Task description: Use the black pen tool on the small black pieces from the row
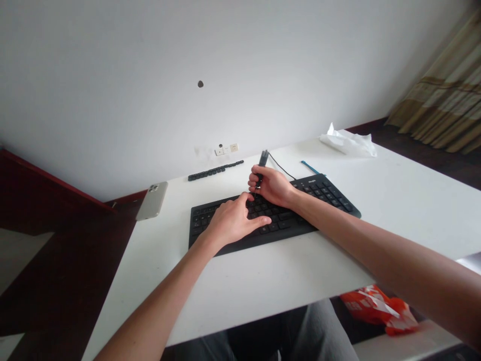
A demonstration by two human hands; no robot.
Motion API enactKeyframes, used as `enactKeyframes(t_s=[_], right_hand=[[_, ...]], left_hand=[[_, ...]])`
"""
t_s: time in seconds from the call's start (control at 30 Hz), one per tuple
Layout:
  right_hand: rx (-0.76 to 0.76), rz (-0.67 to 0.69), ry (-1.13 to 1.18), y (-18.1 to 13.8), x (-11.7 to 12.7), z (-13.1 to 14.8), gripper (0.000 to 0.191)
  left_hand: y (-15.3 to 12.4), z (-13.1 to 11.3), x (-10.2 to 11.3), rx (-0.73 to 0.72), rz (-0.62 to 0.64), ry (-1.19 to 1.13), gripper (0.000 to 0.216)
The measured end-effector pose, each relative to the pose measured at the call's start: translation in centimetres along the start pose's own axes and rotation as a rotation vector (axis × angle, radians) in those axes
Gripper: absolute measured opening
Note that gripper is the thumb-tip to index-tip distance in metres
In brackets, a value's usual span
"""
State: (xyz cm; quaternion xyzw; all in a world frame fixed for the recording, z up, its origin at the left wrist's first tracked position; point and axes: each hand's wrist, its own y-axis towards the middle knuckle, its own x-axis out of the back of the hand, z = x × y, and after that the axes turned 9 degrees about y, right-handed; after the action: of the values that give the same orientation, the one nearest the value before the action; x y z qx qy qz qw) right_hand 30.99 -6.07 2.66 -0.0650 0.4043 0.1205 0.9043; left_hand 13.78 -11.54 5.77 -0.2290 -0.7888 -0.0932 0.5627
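Note:
A black keyboard [323, 195] lies on the white table [263, 281]. My left hand [233, 220] rests flat on its keys, fingers stretched out, holding nothing. My right hand [272, 186] is closed round a slim dark tool [262, 165], held upright with its tip down on the keys near the keyboard's top row. A row of loose black keycaps [215, 171] lies behind the keyboard near the wall.
A phone [152, 200] lies at the table's left edge. Crumpled white tissue [349, 142] sits at the back right, with a thin blue stick [310, 167] near it. The keyboard's cable [281, 168] runs back. An orange bag [379, 308] lies on the floor at right.

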Motion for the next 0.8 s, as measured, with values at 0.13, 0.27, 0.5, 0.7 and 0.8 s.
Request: enactKeyframes(t_s=[0.13,0.27,0.5,0.7,0.8], right_hand=[[0.034,0.014,-0.082,-0.1,-0.1,-0.3,0.030],[0.026,-0.016,-0.093,-0.2,-0.2,-0.4,0.033],[0.134,0.043,-0.254,-0.8,-0.8,-0.7,0.036],[0.189,0.208,-0.452,-1.2,-1.1,-0.9,0.031],[0.177,0.273,-0.499,-1.5,-1.2,-0.5,0.031]], left_hand=[[-0.1,0.3,0.2,-0.042,-0.006,-0.028,0.057],[0.5,1.4,0.6,-0.049,-0.037,-0.122,0.036],[1.9,3.0,0.0,-0.003,-0.161,-0.084,0.013],[2.0,3.0,-0.2,-0.010,-0.182,-0.054,0.015],[2.1,3.2,-0.1,-0.031,-0.161,-0.072,0.016]])
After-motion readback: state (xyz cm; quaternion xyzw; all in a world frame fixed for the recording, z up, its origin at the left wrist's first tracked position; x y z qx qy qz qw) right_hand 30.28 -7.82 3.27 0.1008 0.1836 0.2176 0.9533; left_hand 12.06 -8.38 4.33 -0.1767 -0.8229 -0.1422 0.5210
